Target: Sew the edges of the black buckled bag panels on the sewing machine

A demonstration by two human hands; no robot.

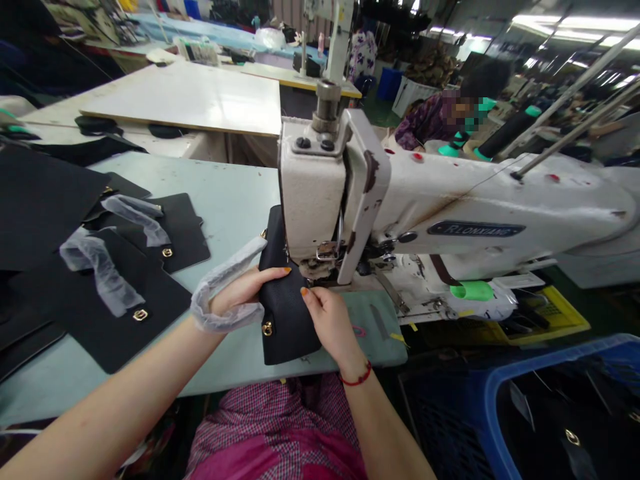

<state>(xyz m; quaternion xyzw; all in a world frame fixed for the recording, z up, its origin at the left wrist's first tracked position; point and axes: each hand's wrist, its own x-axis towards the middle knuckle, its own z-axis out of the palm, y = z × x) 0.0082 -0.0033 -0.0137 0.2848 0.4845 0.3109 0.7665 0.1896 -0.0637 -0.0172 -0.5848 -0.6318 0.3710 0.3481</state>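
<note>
A black leather bag panel (287, 317) with gold fittings lies under the head of a white sewing machine (313, 193). My left hand (243, 290) reaches through its plastic-wrapped handle (203, 303) and grips the panel's left part, thumb on top near the needle area. On the right side, my right hand (333, 323) pinches the panel, its thumb pressing on the upper face and the other fingers partly hidden. The needle and presser foot are mostly concealed by the machine head.
More black panels (130, 340) with wrapped handles lie on the pale green tabletop (235, 193) at left. A blue basket (493, 400) holding black pieces stands at lower right, beside a yellow tray (565, 313). A person (425, 123) sits beyond the machine.
</note>
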